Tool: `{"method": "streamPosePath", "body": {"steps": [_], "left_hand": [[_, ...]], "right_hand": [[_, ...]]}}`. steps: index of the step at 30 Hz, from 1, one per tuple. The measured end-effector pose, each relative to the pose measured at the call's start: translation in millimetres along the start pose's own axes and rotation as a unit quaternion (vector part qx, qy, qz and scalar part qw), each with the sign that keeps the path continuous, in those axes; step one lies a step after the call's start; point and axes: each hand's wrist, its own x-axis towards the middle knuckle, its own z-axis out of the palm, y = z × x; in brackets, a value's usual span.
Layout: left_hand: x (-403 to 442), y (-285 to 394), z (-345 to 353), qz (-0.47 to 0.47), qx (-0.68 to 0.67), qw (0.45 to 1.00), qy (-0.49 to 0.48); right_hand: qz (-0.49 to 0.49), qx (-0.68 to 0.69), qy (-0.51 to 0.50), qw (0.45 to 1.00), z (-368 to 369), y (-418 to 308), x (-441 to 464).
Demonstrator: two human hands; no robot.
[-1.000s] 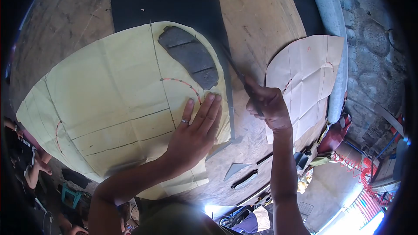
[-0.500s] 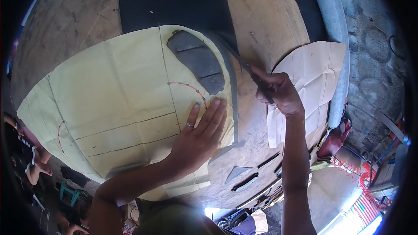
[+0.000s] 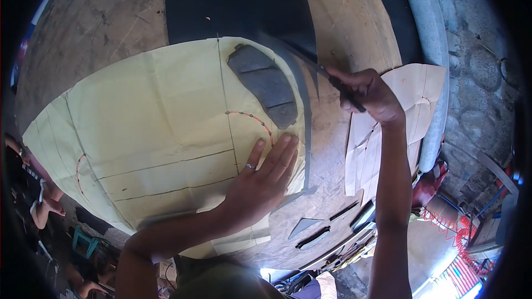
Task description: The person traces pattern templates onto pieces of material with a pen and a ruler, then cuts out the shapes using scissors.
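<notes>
Yellow paper, cut to a broad curved outline and marked with dark lines, lies on the tabletop, partly over a black sheet; how far that sheet runs underneath is hidden. A dark grey block rests on the paper's upper right part. Just below it the left hand presses flat, fingers extended and gripping nothing (a ring shows on one finger), while its forearm covers some of the paper's lower edge.

The right hand is curled closed around the handle of a slim dark tool, just right of the paper. The tool's far end fades into the black sheet, so I cannot make out its tip or whether it touches. Behind that arm, a paler paper piece is partly covered. A pale roll runs out of the top edge, and at lower left another person is mostly lost in shadow.
</notes>
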Motion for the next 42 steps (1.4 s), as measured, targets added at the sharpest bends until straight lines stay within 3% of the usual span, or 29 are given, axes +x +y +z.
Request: {"method": "streamPosePath", "body": {"steps": [11, 15, 25, 42], "left_hand": [[-1.2, -1.5, 4.8, 0.009, 0.046, 0.999, 0.004], [-0.8, -2.0, 4.8, 0.007, 0.046, 0.999, 0.011], [-1.9, -4.3, 4.2, 0.017, 0.060, 0.998, 0.015], [-3.5, -6.1, 4.8, 0.028, 0.041, 0.999, 0.020]], "right_hand": [[0.007, -0.037, -0.060, 0.997, -17.1, -33.4, 29.2], [-0.035, -0.092, -0.085, 0.992, -10.3, -39.9, 46.8], [0.000, -0.037, -0.103, 0.994, -13.7, -46.2, 60.0], [-0.008, -0.125, -0.145, 0.981, -15.7, -66.1, 91.6]]}}
